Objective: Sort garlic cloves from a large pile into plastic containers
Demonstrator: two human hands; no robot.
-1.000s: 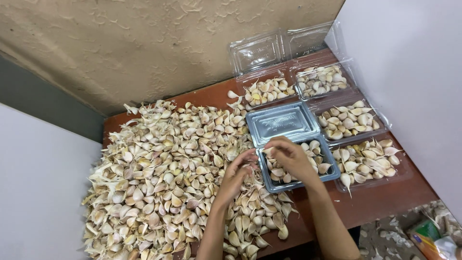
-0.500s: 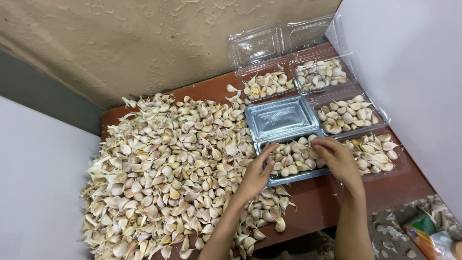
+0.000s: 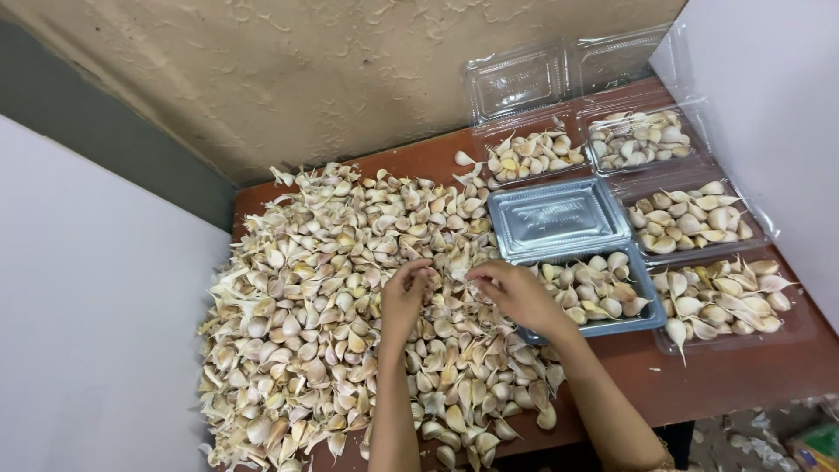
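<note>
Both hands moved back off the tray since half a second ago. My left hand (image 3: 404, 293) and right hand (image 3: 516, 293) pinch at cloves in the garlic pile (image 3: 332, 306) beneath; half-filled tray (image 3: 647, 319) just right. Gathering step, I reckon.

Brown table (image 3: 725, 385), beige textured wall (image 3: 306, 79) (white panels beside)

head view | steep downward | near | over table (image 3: 752, 385)
</note>
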